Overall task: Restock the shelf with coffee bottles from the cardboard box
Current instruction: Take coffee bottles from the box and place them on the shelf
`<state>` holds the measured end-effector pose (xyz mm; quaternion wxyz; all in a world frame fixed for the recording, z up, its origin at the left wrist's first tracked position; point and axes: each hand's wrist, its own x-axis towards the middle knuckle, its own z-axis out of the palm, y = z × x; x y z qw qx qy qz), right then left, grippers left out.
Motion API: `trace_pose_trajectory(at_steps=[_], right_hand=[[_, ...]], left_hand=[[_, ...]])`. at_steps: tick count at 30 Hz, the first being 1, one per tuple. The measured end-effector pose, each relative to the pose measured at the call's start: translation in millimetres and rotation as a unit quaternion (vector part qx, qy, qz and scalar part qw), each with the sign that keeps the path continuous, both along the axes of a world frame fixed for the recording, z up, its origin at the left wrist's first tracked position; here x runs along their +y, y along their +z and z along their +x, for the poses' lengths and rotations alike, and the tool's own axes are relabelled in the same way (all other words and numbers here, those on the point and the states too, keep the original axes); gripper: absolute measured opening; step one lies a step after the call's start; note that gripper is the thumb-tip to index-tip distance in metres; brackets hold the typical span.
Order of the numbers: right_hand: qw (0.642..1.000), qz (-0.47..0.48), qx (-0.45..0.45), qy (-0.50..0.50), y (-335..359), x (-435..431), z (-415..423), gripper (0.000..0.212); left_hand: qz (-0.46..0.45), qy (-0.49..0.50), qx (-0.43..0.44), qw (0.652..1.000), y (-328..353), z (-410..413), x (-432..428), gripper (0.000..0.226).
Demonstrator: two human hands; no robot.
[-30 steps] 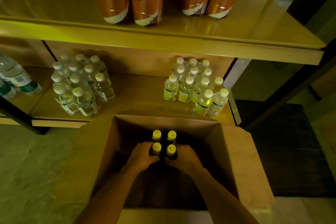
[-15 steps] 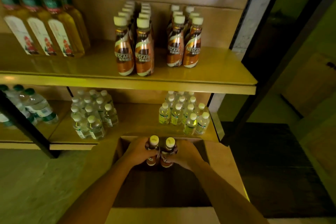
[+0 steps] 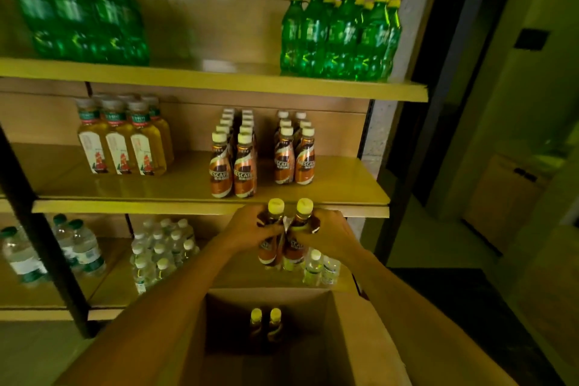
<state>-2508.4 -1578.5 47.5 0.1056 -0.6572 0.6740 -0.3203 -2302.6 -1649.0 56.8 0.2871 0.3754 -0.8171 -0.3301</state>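
Both hands hold a pair of brown coffee bottles with yellow caps (image 3: 286, 236), upright and pressed side by side, in front of the edge of the tan middle shelf (image 3: 200, 207). The left hand (image 3: 250, 230) wraps the left bottle from nine o'clock, the right hand (image 3: 326, 236) wraps the right bottle from three o'clock; the fingers of both are closed round the bottle bodies, caps and bases left exposed. On the middle shelf, at twelve o'clock from the held pair, stand rows of matching shelved coffee bottles (image 3: 233, 163). At six o'clock, the open brown cardboard box (image 3: 354, 338) contains two remaining boxed bottles (image 3: 265, 323), upright and touching.
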Motion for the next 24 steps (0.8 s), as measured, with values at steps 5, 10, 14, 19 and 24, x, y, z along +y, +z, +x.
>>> trace_pose_trajectory(at_steps=[5,10,14,19,24], right_hand=[[0.999,-0.029,0.016,0.003,40.4,-9.0,-9.2,0.037],[0.999,-0.045,0.002,0.002,70.8,-24.8,-17.0,0.029],[0.997,-0.072,0.019,-0.003,89.7,-35.7,-25.4,0.017],[0.999,-0.043,0.029,-0.016,92.8,-68.3,-34.6,0.009],[0.999,-0.044,-0.010,-0.029,81.8,-96.1,-40.2,0.022]], left_hand=[[-0.051,-0.001,0.031,0.998,48.3,-7.7,-6.5,0.031],[-0.067,0.025,0.073,0.995,78.7,-20.1,-22.1,0.034],[-0.072,0.060,0.071,0.993,85.3,-35.1,-42.3,0.036],[-0.075,0.114,0.072,0.988,79.1,-52.8,-69.2,0.038],[-0.054,0.167,0.082,0.981,69.2,-64.9,-89.1,0.034]])
